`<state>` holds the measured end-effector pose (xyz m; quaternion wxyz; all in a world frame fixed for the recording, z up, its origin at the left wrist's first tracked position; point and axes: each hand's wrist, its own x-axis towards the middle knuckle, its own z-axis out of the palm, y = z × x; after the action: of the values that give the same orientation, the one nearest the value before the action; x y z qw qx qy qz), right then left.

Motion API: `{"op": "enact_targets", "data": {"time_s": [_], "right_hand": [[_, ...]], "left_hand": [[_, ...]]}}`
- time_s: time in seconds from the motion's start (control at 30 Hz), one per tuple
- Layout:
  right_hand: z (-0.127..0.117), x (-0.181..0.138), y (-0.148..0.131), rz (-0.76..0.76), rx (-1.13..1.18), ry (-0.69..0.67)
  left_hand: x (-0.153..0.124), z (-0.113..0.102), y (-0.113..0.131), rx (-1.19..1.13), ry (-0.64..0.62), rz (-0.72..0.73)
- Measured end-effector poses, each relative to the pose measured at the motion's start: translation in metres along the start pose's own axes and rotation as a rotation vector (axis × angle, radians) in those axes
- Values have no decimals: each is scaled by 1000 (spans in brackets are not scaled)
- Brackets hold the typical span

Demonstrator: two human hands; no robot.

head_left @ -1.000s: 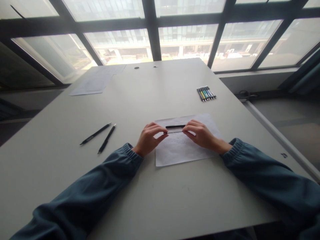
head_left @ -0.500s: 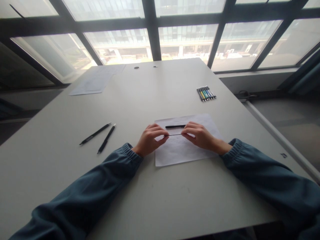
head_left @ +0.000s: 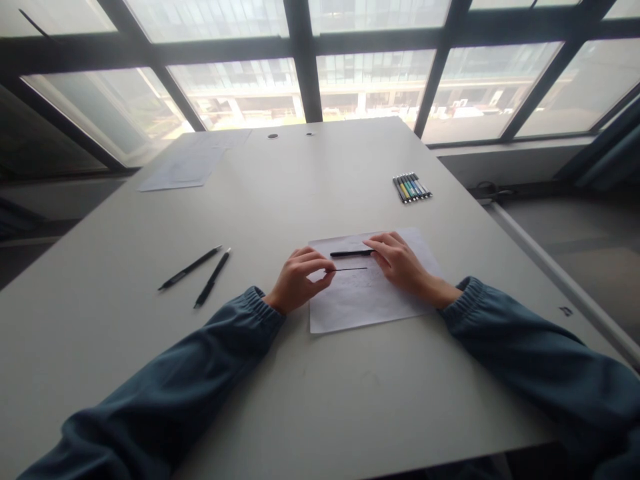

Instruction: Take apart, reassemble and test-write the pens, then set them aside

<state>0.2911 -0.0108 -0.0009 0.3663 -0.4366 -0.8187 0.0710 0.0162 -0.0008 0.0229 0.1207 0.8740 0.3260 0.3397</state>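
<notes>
My left hand (head_left: pixel 303 277) pinches the left end of a thin dark rod, which looks like a pen refill (head_left: pixel 353 269). The rod is held level over a white sheet of paper (head_left: pixel 345 307), its right end free. Behind the rod is a black pen (head_left: pixel 349 253), also over the sheet. My right hand (head_left: pixel 397 263) has its fingers closed about the right end of this pen, which hides that end. Faint pencil-like marks show on the paper.
Two black pens, one farther (head_left: pixel 190 268) and one nearer (head_left: pixel 213 279), lie on the white table (head_left: pixel 280 200) to the left. A row of several coloured pens (head_left: pixel 412 188) lies at the back right. More paper sheets (head_left: pixel 185 167) lie at the far left, near the windows.
My right hand has let go of the thin rod's right end and moved slightly away to the black pen's end. My left hand still holds the rod, almost unmoved.
</notes>
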Motion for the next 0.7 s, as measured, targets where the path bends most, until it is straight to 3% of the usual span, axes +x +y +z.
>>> {"op": "enact_targets", "data": {"time_s": [0.13,0.47,0.7], "right_hand": [[1,-2,3,-10,-77,-89],[1,-3,4,51,-81,-64],[0,-1,6,192,-1,152]], "left_hand": [[0,0,0,-1,15,19],[-1,0,-1,8,43,2],[2,-5,-2,34,291,-107]]}}
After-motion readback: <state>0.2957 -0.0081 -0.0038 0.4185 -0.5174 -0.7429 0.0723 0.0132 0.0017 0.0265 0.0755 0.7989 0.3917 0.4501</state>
